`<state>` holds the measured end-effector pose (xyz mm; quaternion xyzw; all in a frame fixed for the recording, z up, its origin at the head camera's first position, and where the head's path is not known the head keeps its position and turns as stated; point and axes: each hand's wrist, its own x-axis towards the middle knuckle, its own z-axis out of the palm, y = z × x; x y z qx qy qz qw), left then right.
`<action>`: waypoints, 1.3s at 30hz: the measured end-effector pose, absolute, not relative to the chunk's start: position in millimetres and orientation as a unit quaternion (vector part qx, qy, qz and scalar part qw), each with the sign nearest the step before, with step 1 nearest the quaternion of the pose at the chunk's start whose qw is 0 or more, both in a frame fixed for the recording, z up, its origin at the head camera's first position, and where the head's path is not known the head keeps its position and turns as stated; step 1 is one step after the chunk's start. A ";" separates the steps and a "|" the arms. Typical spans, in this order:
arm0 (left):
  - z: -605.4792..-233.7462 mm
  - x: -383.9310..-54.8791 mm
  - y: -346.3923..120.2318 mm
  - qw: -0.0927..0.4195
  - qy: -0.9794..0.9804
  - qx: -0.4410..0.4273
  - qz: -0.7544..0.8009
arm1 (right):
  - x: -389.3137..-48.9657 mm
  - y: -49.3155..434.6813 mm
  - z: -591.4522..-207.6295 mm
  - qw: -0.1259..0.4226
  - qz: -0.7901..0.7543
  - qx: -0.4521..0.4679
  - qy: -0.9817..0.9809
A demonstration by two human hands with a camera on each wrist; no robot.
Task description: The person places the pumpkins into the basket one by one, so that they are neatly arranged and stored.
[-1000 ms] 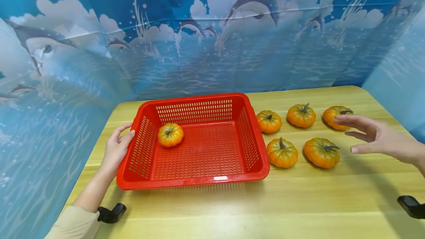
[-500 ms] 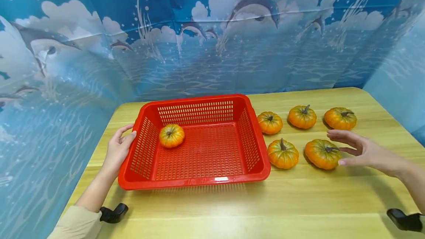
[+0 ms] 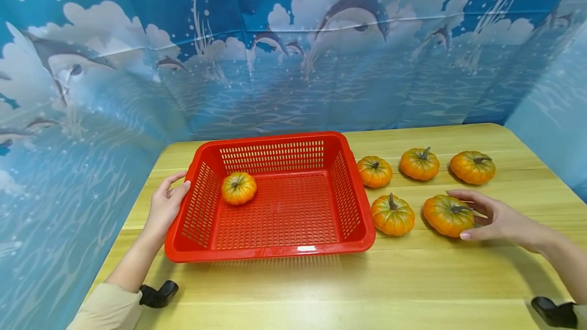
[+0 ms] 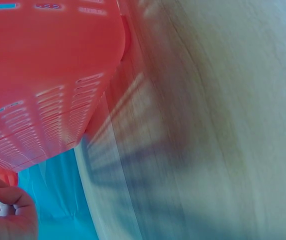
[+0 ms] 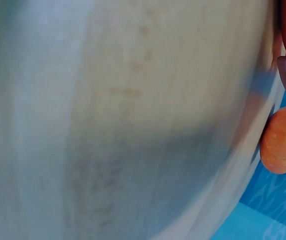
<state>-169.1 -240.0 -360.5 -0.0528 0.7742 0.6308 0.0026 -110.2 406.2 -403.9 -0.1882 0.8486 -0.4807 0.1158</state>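
Backdrop of dolphins and clouds, hung behind and along both sides. Before it, pale wood table. Toward the left of that, red basket, upright, mostly bare floor inside. At the basket's left rim, left hand, thumb on top, fingers curled about the edge: closed on the rim, nothing else in it. On the other side, right hand around the right part of near right pumpkin, thumb to the near side, fingers to the far side, parted enough to span it. In the right wrist view, a finger up against orange skin at the very edge; firm hold or mere touch, cannot tell. No sign of lifting off the table. Also outside: near left pumpkin and back left pumpkin, both just beside the basket's right side; then back middle pumpkin and back right pumpkin, farther along. Inside, only basket pumpkin, stem up, near the left wall. Judging by this spread, early in the filling: one in, five out, so most left to do.
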 end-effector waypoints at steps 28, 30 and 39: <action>-364.5 -167.0 -238.6 0.014 0.764 -0.071 0.641 | -124.4 406.6 -403.1 0.102 -0.409 -0.136 0.896; -365.1 -167.3 -238.3 0.013 0.765 -0.073 0.640 | -125.9 406.1 -401.1 0.104 -0.411 -0.137 0.895; -361.7 -170.3 -240.1 0.007 0.766 -0.066 0.639 | -136.0 402.5 -391.8 0.108 -0.420 -0.140 0.890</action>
